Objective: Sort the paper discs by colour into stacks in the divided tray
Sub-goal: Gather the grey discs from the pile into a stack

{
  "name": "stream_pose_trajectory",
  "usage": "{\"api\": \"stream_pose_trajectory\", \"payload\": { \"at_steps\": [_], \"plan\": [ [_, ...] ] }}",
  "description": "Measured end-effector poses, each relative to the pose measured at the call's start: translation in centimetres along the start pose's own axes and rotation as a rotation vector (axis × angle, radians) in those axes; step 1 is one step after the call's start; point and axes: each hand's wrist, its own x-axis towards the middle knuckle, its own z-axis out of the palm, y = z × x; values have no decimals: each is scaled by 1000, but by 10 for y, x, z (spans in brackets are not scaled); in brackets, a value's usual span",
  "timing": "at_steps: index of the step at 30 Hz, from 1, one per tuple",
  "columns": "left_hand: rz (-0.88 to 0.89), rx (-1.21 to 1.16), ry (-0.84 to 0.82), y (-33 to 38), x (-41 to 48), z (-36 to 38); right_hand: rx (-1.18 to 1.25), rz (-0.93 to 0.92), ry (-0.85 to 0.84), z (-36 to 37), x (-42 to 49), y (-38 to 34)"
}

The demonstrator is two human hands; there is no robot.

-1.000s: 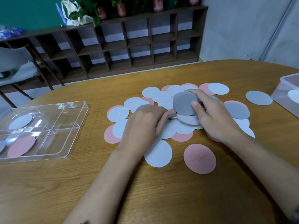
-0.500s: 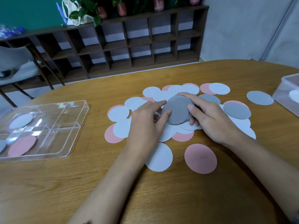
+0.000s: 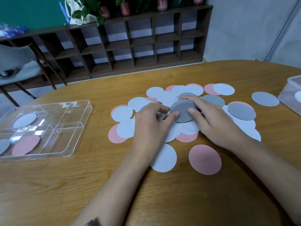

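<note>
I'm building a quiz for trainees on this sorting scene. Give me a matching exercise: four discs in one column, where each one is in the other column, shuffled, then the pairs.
Things
1. central grey discs
2. lone grey disc
3. tray's pink disc
4. lone pink disc

Places
A. in the divided tray
B. on the table beside the clear box
C. held between left hand and right hand
D. alone, nearest the person

Pairs: 1-C, 2-B, 3-A, 4-D
</note>
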Motion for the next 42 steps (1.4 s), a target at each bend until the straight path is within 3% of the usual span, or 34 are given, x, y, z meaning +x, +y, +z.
{"api": "stream_pose_trajectory", "payload": {
  "at_steps": [3, 8, 19, 28, 34, 42],
  "plan": [
    [106, 216, -83, -9, 7, -9, 15, 17, 39, -1, 1, 4],
    [99, 453, -228, -23, 7, -12, 33, 83, 44, -3, 5, 9],
    [133, 561, -181, -18, 12, -18, 41, 62, 36, -4, 2, 5],
    [276, 269, 117, -15, 15, -20, 37, 80, 71, -5, 3, 7],
    [23, -141, 8, 1, 9, -16, 84, 50, 65, -5, 1, 4],
    [-30, -77, -58, 1, 1, -6, 217, 44, 31, -2, -1, 1]
  ]
}}
